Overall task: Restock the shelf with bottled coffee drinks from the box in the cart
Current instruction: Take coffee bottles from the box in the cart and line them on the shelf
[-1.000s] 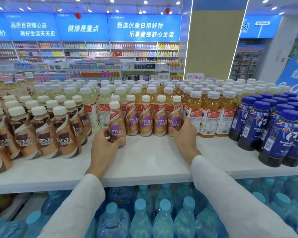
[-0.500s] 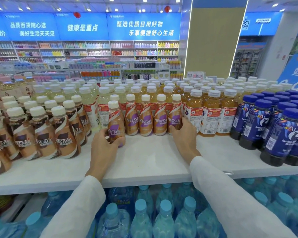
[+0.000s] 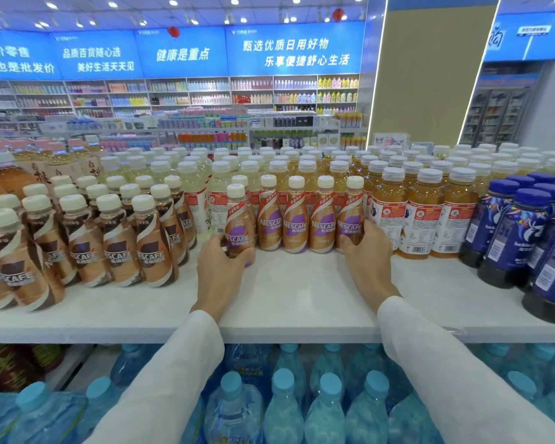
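Nearest to the camera, under the shelf board, water bottles with light blue caps stand packed. The lower picture edge cuts them off, so they cannot be counted. Two white sleeves reach up over the shelf.

On its white top the left hand grips the forward coffee bottle; thumb and fingers curl round its lower part and hide the base. The right hand holds the end coffee bottle, thumb in front, the other fingers mostly hidden behind it. Between these two stand three middle coffee bottles, which makes five purple-labelled ones in front. The one in the left hand stands a little forward of the line. Whether more stand behind is hard to see.

At the left are brown coffee bottles, cut by the picture edge. At the right stand three orange tea bottles in front, then dark blue bottles, partly cut off. The far store shelves are too small to read.
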